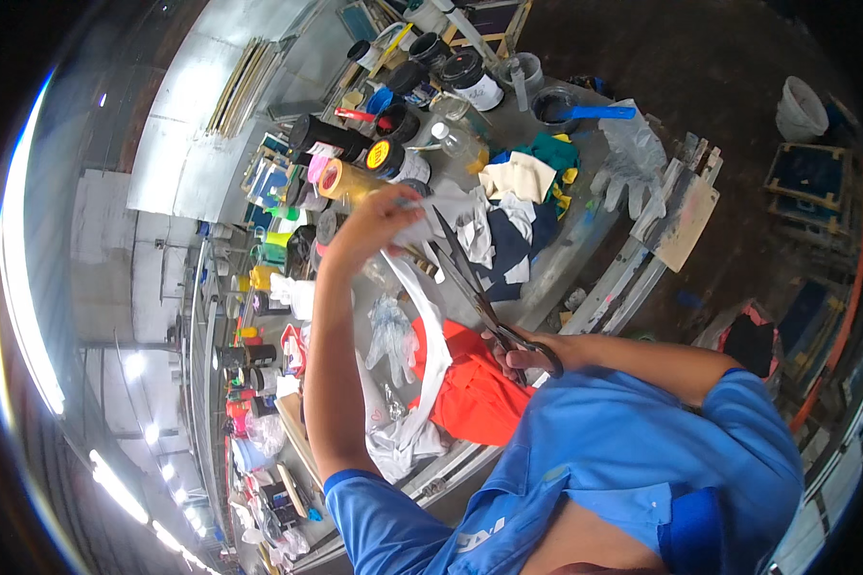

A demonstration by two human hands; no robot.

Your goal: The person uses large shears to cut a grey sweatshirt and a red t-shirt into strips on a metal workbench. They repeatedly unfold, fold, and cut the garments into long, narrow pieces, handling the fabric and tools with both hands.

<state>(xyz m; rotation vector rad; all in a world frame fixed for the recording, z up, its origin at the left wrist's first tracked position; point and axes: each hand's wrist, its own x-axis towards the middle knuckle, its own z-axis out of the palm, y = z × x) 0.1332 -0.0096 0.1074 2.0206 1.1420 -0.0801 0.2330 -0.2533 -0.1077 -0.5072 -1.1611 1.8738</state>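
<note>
White tube lights (120, 491) glow in the room (105, 230) beyond a cluttered grey worktable (549, 292) with black-lidded plastic tubs (484, 94), above which the left hand (379, 225) pinches a long white cloth strip (436, 350) and the right hand (525, 357) clasps dark metal scissors (482, 305).

The left hand (385, 220) hides part of the white cloth strip (437, 347); the blue shirt (585, 441), cut off at the near edge, covers some of the red cloth (465, 379)
</note>
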